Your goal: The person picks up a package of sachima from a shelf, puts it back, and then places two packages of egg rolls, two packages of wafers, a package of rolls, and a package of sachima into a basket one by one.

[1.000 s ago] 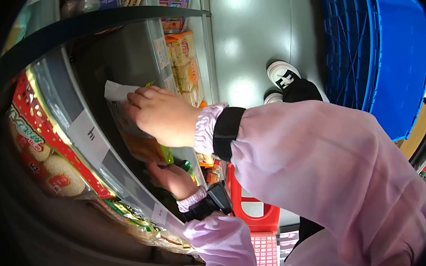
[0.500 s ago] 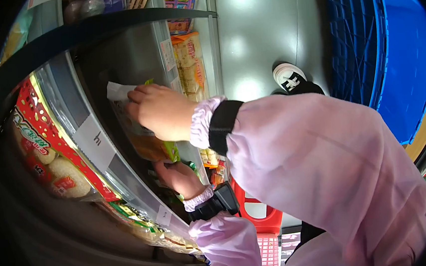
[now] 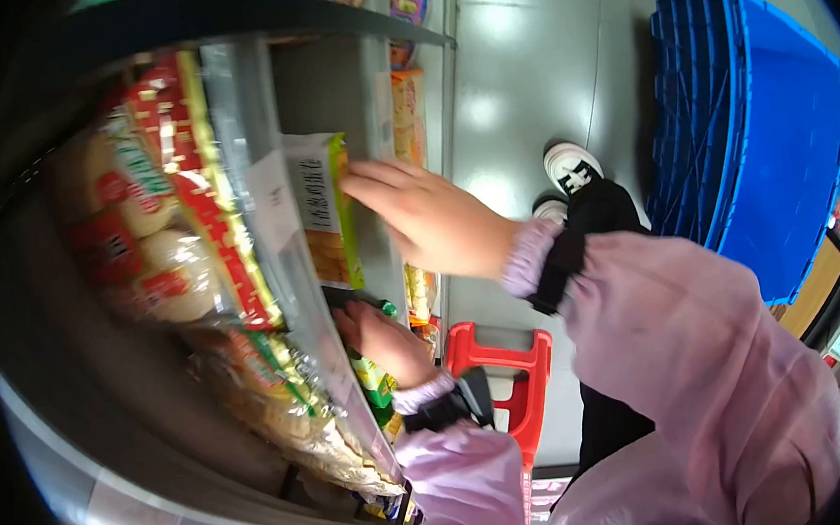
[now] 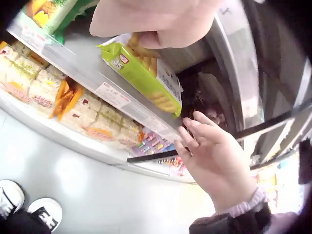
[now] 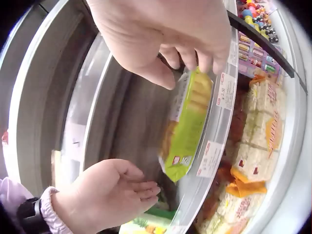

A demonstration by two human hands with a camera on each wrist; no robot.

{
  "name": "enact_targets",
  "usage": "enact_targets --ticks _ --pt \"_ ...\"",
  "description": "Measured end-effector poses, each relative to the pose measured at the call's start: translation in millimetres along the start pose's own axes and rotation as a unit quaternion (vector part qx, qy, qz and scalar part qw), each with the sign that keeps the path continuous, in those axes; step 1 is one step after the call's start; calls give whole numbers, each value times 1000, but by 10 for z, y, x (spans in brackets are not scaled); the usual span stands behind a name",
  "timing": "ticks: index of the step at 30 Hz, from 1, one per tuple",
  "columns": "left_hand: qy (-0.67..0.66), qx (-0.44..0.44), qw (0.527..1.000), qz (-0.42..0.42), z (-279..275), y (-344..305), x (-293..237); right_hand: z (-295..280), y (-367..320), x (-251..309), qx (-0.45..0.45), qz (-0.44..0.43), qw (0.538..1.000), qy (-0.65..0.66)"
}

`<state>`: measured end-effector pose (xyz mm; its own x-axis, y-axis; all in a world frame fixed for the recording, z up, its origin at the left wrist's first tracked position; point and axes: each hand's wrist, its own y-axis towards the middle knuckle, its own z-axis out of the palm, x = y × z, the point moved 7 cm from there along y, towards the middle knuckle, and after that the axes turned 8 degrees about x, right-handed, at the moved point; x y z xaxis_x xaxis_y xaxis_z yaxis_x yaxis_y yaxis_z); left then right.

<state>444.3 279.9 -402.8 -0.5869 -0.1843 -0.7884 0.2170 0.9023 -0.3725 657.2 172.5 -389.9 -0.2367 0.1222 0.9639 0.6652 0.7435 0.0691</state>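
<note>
A green and white snack pack [image 3: 322, 211] with dark printing lies in a shelf compartment; its green side [image 4: 141, 78] faces the front rail. In the head view my right hand [image 3: 441, 216] is at the pack's green edge, fingers extended. The right wrist view has those fingers at the pack's [image 5: 190, 126] far end; contact cannot be told. My left hand [image 3: 387, 344], fingers loosely bent, is by the near end, beside a green pack [image 3: 375, 380]. From the right wrist, the left hand [image 5: 114, 195] appears with a small gap to the pack and nothing in its grip.
Bagged round crackers [image 3: 168, 253] fill the shelf at the left, behind a clear rail. Orange and white packs [image 5: 258, 141] line the shelf beyond the price tags. Stacked blue crates [image 3: 785, 135] stand on the floor at the right, and a red stool [image 3: 529, 392] is below the hands.
Both hands have come off the snack pack, the right one moving to the right. The pack's printed face is now uncovered. The head view has shifted, bringing the cracker bags farther in.
</note>
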Motion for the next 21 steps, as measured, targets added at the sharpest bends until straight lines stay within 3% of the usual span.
enact_targets --ticks 1,3,7,9,11,12,15,21 --pt "-39 16 999 8 16 -242 -64 -71 -167 80 9 21 1000 22" --pt "48 114 992 -6 -68 -620 -42 -68 -546 179 187 135 973 14" --pt "9 439 895 -75 21 -1513 -99 -227 -1262 666 379 189 901 -92" --pt "45 499 853 -143 -88 -1970 -161 -435 -1516 972 403 188 892 -88" --pt "135 558 807 -137 -239 -2292 -437 -785 -1608 1371 391 162 901 -97" --pt "85 551 814 -163 -351 -2418 -555 -959 -1634 1553 381 154 906 -101" --pt "112 517 844 -91 -672 -2539 -1144 -1435 -1626 2074 381 133 909 -107" --pt "62 397 915 14 -1212 -2553 -1651 -1865 -1265 3011 391 89 906 -139"
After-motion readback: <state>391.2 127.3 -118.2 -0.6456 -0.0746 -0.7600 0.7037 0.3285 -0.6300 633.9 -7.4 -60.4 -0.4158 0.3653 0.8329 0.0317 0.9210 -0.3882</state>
